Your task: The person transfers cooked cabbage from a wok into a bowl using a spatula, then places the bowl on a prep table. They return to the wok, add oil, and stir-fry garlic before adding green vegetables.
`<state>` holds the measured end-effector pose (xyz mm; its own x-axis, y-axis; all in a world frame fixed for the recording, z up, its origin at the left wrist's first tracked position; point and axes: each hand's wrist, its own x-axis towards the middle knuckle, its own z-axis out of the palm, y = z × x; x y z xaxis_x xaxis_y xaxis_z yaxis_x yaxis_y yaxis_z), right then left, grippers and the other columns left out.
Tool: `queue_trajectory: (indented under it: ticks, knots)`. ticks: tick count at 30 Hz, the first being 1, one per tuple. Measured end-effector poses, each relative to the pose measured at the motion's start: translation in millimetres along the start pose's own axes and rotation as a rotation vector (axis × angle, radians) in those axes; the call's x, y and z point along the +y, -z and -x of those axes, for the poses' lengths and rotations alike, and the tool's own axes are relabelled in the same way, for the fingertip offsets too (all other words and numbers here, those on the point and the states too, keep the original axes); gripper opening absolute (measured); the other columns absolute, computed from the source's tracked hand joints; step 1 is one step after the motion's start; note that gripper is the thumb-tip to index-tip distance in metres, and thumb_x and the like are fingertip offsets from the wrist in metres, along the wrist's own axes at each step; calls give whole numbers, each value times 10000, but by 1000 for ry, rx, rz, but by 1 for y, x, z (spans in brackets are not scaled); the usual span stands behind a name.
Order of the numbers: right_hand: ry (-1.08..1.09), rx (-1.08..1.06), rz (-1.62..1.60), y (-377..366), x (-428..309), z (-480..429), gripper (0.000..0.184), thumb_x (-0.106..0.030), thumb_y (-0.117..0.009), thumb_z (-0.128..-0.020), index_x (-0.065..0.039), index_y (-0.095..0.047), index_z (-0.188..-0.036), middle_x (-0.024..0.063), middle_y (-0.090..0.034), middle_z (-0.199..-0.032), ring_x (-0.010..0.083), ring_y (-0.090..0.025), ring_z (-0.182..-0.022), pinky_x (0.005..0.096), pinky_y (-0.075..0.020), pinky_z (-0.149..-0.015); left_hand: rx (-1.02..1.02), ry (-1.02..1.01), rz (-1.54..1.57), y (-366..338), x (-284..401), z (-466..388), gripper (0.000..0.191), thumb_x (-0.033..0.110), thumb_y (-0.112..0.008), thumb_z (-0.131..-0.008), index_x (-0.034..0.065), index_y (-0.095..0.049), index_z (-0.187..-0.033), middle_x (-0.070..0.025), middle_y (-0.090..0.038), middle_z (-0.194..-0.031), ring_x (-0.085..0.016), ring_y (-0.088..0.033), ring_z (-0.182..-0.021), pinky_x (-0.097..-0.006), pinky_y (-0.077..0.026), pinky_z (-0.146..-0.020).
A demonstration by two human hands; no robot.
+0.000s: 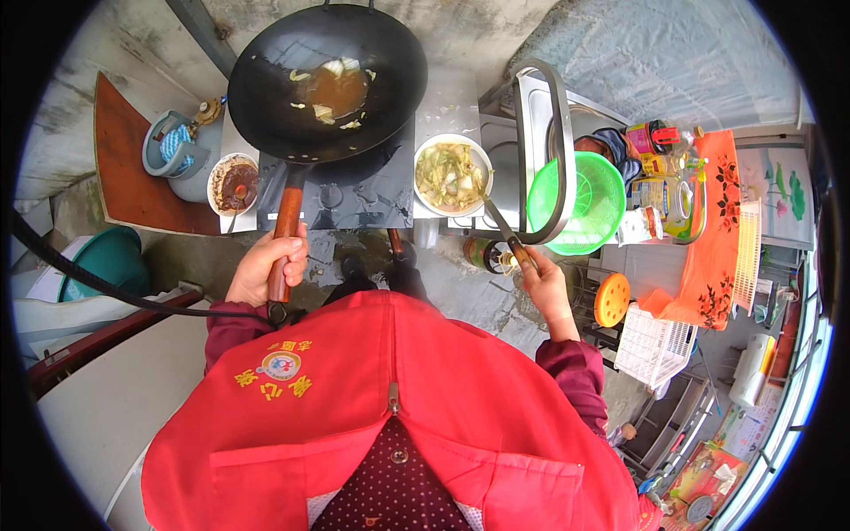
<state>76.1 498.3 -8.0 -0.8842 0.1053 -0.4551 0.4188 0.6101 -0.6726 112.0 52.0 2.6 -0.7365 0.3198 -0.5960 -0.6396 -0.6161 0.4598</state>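
Observation:
My left hand (272, 265) is wrapped around the wooden handle (287, 229) of a large black wok (265, 99). The wok is tilted over the gas stove (372, 206). Brown broth (339, 93) and a few scraps of cabbage lie in it. In my right hand (548, 282) is the wooden-handled end of a metal cooking utensil (503, 226). Its far end reaches the edge of a white bowl (422, 192) right of the stove, and the tip is hidden by the food. Cooked cabbage (448, 176) in broth fills this bowl.
A bowl of dark sauce (238, 182) with a spoon stands left of the stove, near a gas cylinder (199, 166). To the right are a curved metal rail (564, 146), a green plastic colander (578, 206) and several bottles and jars (654, 189). An orange stool (611, 300) stands lower right.

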Motion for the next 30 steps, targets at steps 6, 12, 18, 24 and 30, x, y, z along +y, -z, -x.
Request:
queue_trajectory:
  ticks: [6,12,18,24,30]
  knots:
    - [339,208,544,9,-12,11,376,-125,-567,-848,-56,-557,-1217,199,-632,-747,300,-639,-622,373,-481,-565,-12,10,15,0,0,-1,205,113,-562,-856,98,-472,-1039,-4,-456,-717,-79,-440,-538,-224,-374,-464]
    - [420,290,565,16,-23,30,389,-123,-566,-835,-112,-556,-1223,183,-620,-730,348,-620,-649,417,-478,-565,-7,3,17,1,-1,-1,204,113,-558,-859,97,-475,-1044,-2,-458,-717,-76,-439,-533,-225,-375,-464]
    - [492,246,876,2,-10,22,376,-166,-574,-836,-154,-557,-1211,108,-580,-640,300,-600,-542,424,-490,-493,-24,-5,17,1,-2,-1,208,117,-556,-861,95,-472,-1050,-1,-460,-717,-77,-442,-532,-225,-376,-465]
    - [485,260,948,-13,-5,5,380,-162,-566,-840,-163,-541,-1218,104,-576,-636,299,-602,-534,421,-495,-482,-21,-2,9,-1,-1,0,212,122,-561,-856,86,-467,-1042,-1,-454,-713,-78,-442,-535,-225,-373,-463]
    - [402,214,484,18,-38,20,360,-115,-577,-840,-81,-570,-1199,195,-656,-848,319,-657,-732,387,-514,-638,19,-9,3,-3,0,2,212,119,-562,-853,63,-457,-1028,-9,-457,-704,-82,-449,-538,-231,-379,-465]
